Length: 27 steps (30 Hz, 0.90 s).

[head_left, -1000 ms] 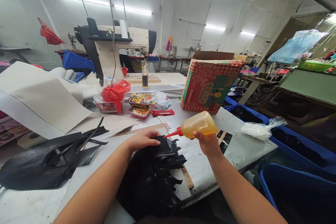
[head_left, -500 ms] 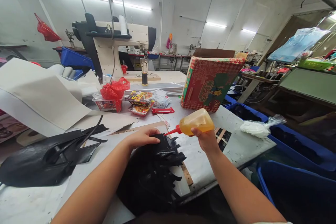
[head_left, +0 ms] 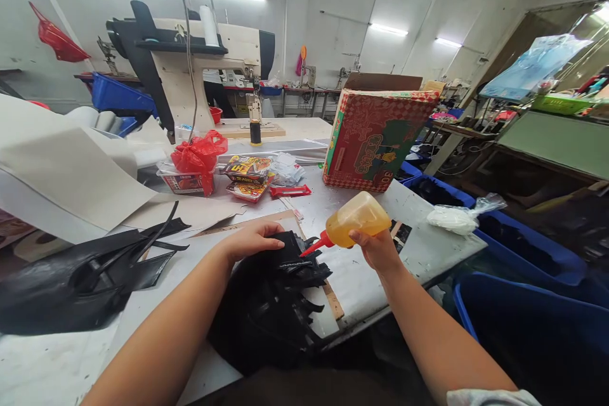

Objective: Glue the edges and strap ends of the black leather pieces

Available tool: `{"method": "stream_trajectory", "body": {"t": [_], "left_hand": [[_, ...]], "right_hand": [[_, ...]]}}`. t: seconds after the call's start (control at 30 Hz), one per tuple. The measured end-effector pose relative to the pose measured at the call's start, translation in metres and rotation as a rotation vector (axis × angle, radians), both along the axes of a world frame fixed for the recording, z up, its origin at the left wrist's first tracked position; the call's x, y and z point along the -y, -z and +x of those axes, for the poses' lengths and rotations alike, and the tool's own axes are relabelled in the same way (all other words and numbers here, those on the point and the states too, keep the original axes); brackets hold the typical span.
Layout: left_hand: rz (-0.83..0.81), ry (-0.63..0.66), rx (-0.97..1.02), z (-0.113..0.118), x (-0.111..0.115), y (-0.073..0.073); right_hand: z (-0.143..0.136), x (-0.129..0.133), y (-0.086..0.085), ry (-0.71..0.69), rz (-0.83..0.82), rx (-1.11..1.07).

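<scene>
My right hand is wrapped round a clear squeeze bottle of yellow liquid. The bottle tilts down to the left, and its red nozzle tip meets the edge of a black leather piece. At that piece's upper edge my left hand grips it, thumb on top and the other fingers mostly hidden. Narrow strips stick out along the piece's right side, and a pale line, perhaps glue or stitching, runs near the nozzle. Another black leather piece with straps lies to the left.
A red patterned carton stands at the table's back right. Food packs and a red plastic bag sit behind my hands. Beyond is a sewing machine. Blue bins line the right side, and white sheets curl at left.
The nozzle tip has moved down along the leather's edge, toward me, and the bottle tilts more steeply. My left hand keeps its hold. The whole view has shifted slightly.
</scene>
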<state>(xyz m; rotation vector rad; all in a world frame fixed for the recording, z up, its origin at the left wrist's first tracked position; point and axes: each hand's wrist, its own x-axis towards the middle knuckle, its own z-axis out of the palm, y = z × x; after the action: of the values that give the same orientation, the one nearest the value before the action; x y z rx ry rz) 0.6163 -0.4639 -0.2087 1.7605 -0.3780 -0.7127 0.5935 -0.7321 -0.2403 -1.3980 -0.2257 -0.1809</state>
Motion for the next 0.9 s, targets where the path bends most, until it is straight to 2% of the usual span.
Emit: {"method": "stream_trajectory", "body": {"t": [0.2,0.37,0.5,0.57,0.67,0.73,0.8,0.9], "left_hand": [[0.009,-0.024,-0.022,-0.003,0.000,-0.002],[0.021,-0.016,0.029,0.000,0.000,0.000],[0.086,-0.013,0.085,-0.001,-0.003,-0.004],[0.171,-0.096,0.180,-0.008,-0.014,-0.006],[0.349,-0.352,0.324,-0.031,-0.048,-0.001],[0.465,-0.493,0.315,-0.053,-0.073,0.008],[0.587,-0.581,0.293,-0.078,-0.091,0.020],[0.707,-0.644,0.369,-0.110,-0.095,0.035]], "right_hand": [[-0.006,0.006,0.000,0.005,-0.006,-0.019],[-0.007,0.015,0.005,-0.011,-0.026,-0.019],[-0.010,0.023,0.006,0.030,-0.030,-0.025],[-0.015,0.026,0.004,0.097,0.027,-0.009],[-0.027,0.034,0.001,0.236,0.193,-0.002],[-0.035,0.040,0.000,0.319,0.312,-0.024],[-0.042,0.044,0.001,0.367,0.400,-0.065],[-0.048,0.043,0.004,0.377,0.499,-0.112]]}}
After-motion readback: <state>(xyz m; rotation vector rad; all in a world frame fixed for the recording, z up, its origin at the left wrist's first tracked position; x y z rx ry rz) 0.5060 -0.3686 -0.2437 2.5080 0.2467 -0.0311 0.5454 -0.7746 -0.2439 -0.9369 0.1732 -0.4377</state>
